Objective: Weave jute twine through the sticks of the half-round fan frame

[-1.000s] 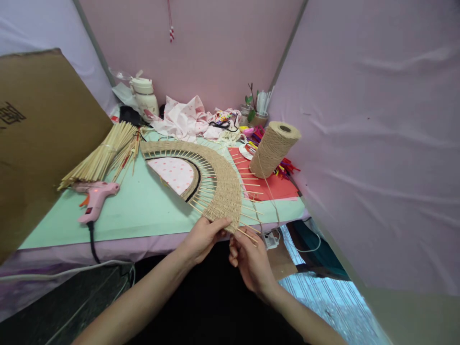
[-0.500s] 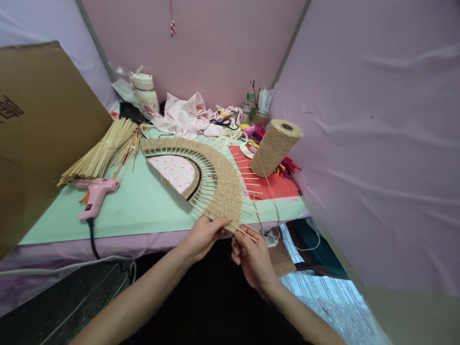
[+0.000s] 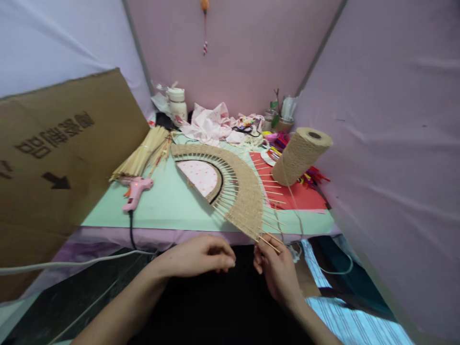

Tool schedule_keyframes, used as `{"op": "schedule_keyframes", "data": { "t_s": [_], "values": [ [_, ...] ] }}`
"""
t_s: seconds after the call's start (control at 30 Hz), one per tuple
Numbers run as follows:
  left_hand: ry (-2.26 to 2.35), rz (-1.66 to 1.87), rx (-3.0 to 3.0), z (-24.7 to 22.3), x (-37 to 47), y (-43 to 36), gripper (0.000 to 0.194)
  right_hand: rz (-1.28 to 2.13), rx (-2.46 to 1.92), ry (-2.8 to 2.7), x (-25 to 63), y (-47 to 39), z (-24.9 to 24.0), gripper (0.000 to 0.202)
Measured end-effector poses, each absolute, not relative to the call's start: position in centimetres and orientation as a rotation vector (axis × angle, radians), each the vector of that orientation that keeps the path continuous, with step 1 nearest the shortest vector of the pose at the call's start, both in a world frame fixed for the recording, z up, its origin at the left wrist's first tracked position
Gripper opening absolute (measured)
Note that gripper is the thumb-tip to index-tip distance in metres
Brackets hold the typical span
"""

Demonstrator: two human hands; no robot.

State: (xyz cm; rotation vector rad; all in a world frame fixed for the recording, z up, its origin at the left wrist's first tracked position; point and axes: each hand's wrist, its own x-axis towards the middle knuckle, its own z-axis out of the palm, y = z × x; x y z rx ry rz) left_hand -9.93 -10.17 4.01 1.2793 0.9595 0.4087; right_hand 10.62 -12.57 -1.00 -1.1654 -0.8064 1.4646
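A woven half-circle fan [image 3: 247, 191] of tan twine on thin bamboo sticks lies slanted over the table, its lower corner past the front edge. Its inner panel [image 3: 200, 176] is pink dotted cloth with a black border. My right hand [image 3: 275, 263] pinches the fan at that lower corner, by the bare stick ends. Left of it, my left hand [image 3: 201, 256] hovers apart from the fan, fingers loosely curled and thumb apart, nothing visible in it. A strand runs down from the twine spool [image 3: 302, 155] and hangs over the table edge near my right hand.
A pink glue gun [image 3: 136, 191] with a black cord lies left, beside a bundle of bamboo sticks [image 3: 143, 155]. A large cardboard sheet [image 3: 72, 158] leans at far left. Red paper [image 3: 302, 199] lies under the spool. Pink cloth [image 3: 208, 122] and a white bottle [image 3: 177, 103] stand behind.
My left hand has let go of the fan's lower edge and moved down and left of it. My right hand still grips the corner. The whole view has shifted, showing more cardboard.
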Motion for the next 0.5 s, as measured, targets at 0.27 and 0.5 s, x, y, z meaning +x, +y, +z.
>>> {"op": "schedule_keyframes", "data": {
  "t_s": [0.27,0.5],
  "values": [
    [2.741,0.728,1.601,4.4,-22.3,-9.1,0.050,1.486,-1.199,-0.815,10.8,-12.7,-0.9,0.035],
    [2.695,0.324,1.516,1.9,-23.8,-8.6,0.049,1.454,-1.227,-0.840,10.9,-12.6,-0.9,0.034]
  ]
}}
